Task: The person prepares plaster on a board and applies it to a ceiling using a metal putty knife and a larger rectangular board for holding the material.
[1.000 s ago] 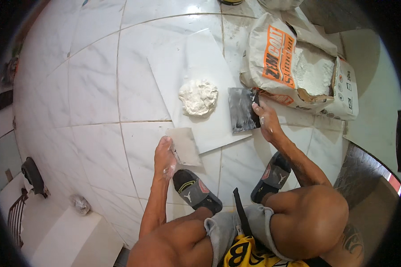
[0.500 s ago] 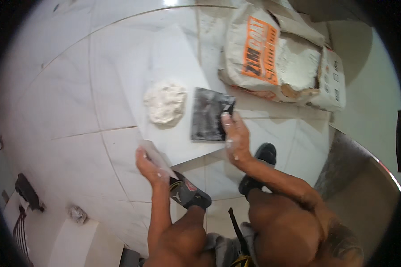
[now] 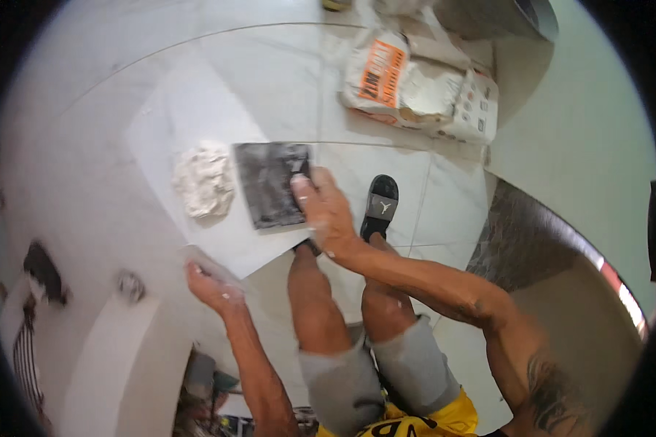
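In my right hand (image 3: 328, 211) is a dark, square, flat spreader plate (image 3: 270, 182) smeared with white, gripped at its right edge with my thumb on top. The plate hovers over or rests on a white board (image 3: 197, 109); I cannot tell which. To its left, a lumpy heap of off-white putty (image 3: 204, 180) sits on the board. My left hand (image 3: 213, 288), blurred and dabbed with white, is closed around a thin pale flat blade (image 3: 222, 268) by the board's near corner. My left foot is mostly hidden by the board.
A torn paper bag of white powder (image 3: 430, 95) lies at the far right on the tiled floor (image 3: 386, 156). My right slipper (image 3: 381, 207) stands beside the board. A pale block (image 3: 116, 357) with a crumpled ball (image 3: 130, 286) on it is at the left.
My body has risen from a crouch, so more of my legs and shorts shows. Board, putty, bag and both hands now appear farther left; both hands keep their tools.
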Action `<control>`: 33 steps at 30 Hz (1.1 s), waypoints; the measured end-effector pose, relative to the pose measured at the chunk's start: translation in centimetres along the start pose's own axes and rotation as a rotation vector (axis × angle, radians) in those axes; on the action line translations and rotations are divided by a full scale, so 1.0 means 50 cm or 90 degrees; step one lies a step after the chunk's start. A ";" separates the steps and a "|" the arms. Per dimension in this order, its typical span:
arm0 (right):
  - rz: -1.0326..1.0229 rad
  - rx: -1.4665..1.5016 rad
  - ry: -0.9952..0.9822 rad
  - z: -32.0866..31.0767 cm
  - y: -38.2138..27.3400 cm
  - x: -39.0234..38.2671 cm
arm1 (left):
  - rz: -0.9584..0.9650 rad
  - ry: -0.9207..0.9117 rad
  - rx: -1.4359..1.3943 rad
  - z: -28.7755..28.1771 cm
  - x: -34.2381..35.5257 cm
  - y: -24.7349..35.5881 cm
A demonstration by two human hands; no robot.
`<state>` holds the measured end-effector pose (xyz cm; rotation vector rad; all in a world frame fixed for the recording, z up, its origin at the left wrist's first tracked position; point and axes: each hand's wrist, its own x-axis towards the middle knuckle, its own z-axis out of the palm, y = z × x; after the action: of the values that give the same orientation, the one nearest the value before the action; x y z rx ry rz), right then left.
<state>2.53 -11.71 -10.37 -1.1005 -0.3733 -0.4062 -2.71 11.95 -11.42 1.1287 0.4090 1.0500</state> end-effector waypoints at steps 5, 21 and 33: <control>0.080 0.067 0.123 -0.143 0.034 -0.099 | 0.073 -0.036 0.182 0.068 -0.137 -0.053; 0.083 -0.498 0.362 -0.410 0.069 -0.629 | -0.281 -0.459 0.244 -0.028 -0.406 -0.193; 0.310 0.031 0.482 -0.324 -0.003 -0.656 | -0.346 -0.388 0.381 -0.187 -0.451 -0.178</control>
<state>-24.50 -22.24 -32.69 -0.8758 0.5423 -0.3440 -16.39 -2.49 -28.15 1.6709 0.5091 0.0672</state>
